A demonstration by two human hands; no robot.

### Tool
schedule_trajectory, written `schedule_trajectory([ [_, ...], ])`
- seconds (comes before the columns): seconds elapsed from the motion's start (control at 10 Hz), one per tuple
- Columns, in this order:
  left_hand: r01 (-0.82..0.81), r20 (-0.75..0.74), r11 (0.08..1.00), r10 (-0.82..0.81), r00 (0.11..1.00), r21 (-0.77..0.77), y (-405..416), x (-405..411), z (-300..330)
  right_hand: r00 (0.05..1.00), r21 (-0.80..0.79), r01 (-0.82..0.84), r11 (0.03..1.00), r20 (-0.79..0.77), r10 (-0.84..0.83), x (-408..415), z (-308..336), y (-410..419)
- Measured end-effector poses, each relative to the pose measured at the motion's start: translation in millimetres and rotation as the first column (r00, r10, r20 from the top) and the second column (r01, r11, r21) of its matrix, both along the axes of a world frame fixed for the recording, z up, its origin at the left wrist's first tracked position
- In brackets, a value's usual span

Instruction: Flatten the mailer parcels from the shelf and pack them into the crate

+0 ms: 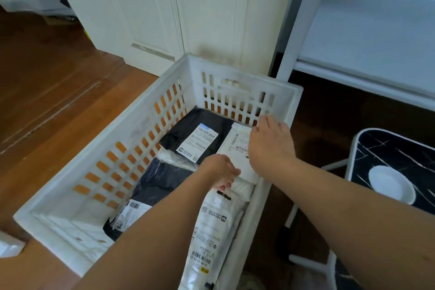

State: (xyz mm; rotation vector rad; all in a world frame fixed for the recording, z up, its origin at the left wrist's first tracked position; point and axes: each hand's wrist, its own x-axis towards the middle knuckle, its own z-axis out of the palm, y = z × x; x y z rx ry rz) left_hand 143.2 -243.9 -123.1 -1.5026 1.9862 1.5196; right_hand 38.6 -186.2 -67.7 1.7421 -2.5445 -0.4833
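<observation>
I see a wooden floor (47,82) with a white slatted crate (98,172) standing on it, cream cabinet doors (150,12) behind, a white shelf unit (367,37) at right and a dark marbled stool (400,162) carrying a white plate (392,183). Inside the crate lie 2 black mailers (186,134) and white ones. My left hand (221,172) reaches in, its grip curled on a long white mailer (211,231) by the right wall. My right hand (270,141) presses flat, fingers spread wide, on another white mailer (237,141).
</observation>
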Motion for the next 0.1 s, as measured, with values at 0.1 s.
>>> schedule_trajectory([
  [0.1,-0.184,-0.29,0.974,0.217,0.932,0.135,10.4,-17.0,31.9,0.929,-0.106,0.239,0.965,0.314,-0.195,-15.2,7.5,19.7],
])
